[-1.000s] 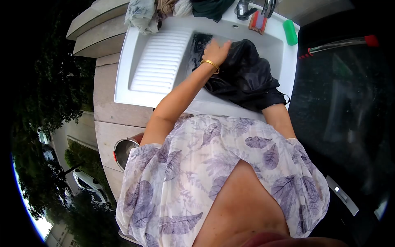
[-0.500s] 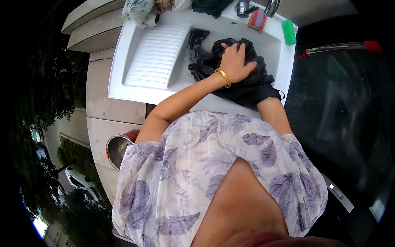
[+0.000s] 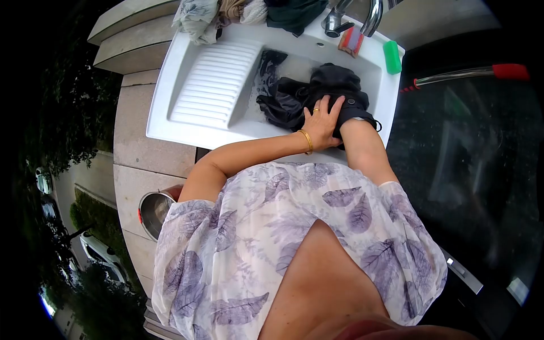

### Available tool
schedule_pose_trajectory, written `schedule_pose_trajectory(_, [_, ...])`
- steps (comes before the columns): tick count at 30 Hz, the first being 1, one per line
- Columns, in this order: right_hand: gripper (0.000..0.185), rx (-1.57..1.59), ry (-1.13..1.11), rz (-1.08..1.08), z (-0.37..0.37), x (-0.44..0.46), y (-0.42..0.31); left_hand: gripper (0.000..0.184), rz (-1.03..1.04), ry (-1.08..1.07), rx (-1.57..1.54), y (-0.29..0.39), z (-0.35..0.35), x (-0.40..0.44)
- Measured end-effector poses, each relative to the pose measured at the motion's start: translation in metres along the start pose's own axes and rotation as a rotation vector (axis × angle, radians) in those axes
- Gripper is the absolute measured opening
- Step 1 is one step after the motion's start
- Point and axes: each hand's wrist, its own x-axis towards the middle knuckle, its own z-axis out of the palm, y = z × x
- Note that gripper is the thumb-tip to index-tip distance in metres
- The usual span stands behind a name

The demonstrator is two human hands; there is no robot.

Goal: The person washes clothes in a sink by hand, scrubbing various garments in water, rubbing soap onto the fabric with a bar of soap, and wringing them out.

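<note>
A wet black garment [image 3: 337, 79] with a button and a thin loop at its edge lies bunched in the basin of the white sink [image 3: 198, 132]. My left hand [image 3: 323, 122], wearing a ring and a gold bracelet, rests on the near part of the cloth with its fingers stretched out and spread. My right forearm [image 3: 362, 144] goes into the garment's opening; the cloth hides that hand and its fingers. Part of the dark fabric trails left into shallow water by the ribbed washboard [image 3: 218, 82].
Several other clothes [image 3: 243, 11] are heaped on the sink's back left rim. A faucet [image 3: 334, 22], a red-edged packet [image 3: 351, 42] and a green soap bar [image 3: 391, 57] are at the back right. A metal bucket [image 3: 156, 215] stands at lower left; a red-ended handle [image 3: 504, 71] is at right.
My left hand has moved from the top of the heap toward the near edge, beside the right wrist. My right arm has pushed farther forward into the garment, whose buttoned edge now shows.
</note>
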Motion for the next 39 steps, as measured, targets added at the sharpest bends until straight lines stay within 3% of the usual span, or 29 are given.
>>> schedule_pose_trajectory(4, [0.046, -0.218, 0.06, 0.031, 0.013, 0.026, 0.015, 0.064, -0.093, 0.303, 0.022, -0.026, 0.014, 0.028])
schedule_pose_trajectory(6, [0.046, -0.362, 0.074, 0.067, 0.019, 0.033, 0.03, 0.049, -0.396, 0.176, -0.115, -0.055, -0.003, 0.046])
schedule_pose_trajectory(8, [0.047, -0.53, 0.042, 0.122, 0.027, 0.032, 0.05, 0.041, -0.479, 0.199, -0.053, -0.098, -0.008, 0.057])
schedule_pose_trajectory(11, [0.047, -0.688, -0.164, 0.215, 0.037, 0.019, 0.06, 0.042, -0.676, 0.165, -0.006, -0.124, -0.036, 0.063])
schedule_pose_trajectory(14, [0.059, -0.717, -0.602, 0.202, 0.031, -0.023, -0.002, 0.041, -0.711, 0.276, -0.002, -0.166, -0.057, 0.063])
schedule_pose_trajectory(16, [0.051, -0.94, -0.658, -0.222, 0.03, -0.061, -0.052, 0.037, -0.743, 0.222, -0.038, -0.175, -0.087, 0.055])
schedule_pose_trajectory(18, [0.049, -0.953, -0.597, -0.427, -0.008, -0.052, -0.05, 0.035, -0.714, 0.345, -0.057, -0.182, -0.108, 0.037])
schedule_pose_trajectory(20, [0.051, -0.796, -0.53, -0.206, -0.025, -0.071, -0.088, 0.037, -0.601, 0.467, -0.179, -0.217, -0.12, 0.02])
schedule_pose_trajectory(22, [0.038, -0.826, -0.445, -0.431, -0.06, -0.068, -0.083, 0.038, -0.548, 0.558, -0.359, -0.201, -0.143, 0.007])
schedule_pose_trajectory(24, [0.029, -1.265, -0.309, -0.081, -0.078, -0.059, -0.097, 0.039, -0.613, 0.581, -0.445, -0.205, -0.156, 0.003])
schedule_pose_trajectory(26, [0.022, -1.249, -0.001, -0.183, -0.093, -0.064, -0.112, 0.039, -0.673, 0.594, -0.435, -0.214, -0.162, 0.001])
schedule_pose_trajectory(28, [0.021, -1.153, 0.265, -0.406, -0.114, -0.068, -0.124, 0.039, -0.745, 0.59, -0.444, -0.22, -0.164, -0.003])
schedule_pose_trajectory(31, [0.022, -0.978, 0.339, -0.4, -0.108, -0.095, -0.143, 0.038, -0.802, 0.545, -0.334, -0.222, -0.162, -0.01])
schedule_pose_trajectory(35, [0.021, -0.683, 0.325, -0.522, -0.092, -0.085, -0.125, 0.037, -0.705, 0.42, -0.013, -0.228, -0.157, -0.019])
schedule_pose_trajectory(36, [0.03, -0.743, 0.272, -0.421, -0.095, -0.077, -0.119, 0.036, -0.723, 0.385, 0.04, -0.227, -0.155, -0.02])
schedule_pose_trajectory(38, [0.044, -1.45, 0.424, -0.55, -0.081, -0.068, -0.097, 0.037, -0.758, 0.32, 0.155, -0.224, -0.154, -0.02])
schedule_pose_trajectory(39, [0.049, -1.567, 0.417, -0.584, -0.067, -0.07, -0.089, 0.036, -0.718, 0.364, 0.05, -0.223, -0.149, -0.021])
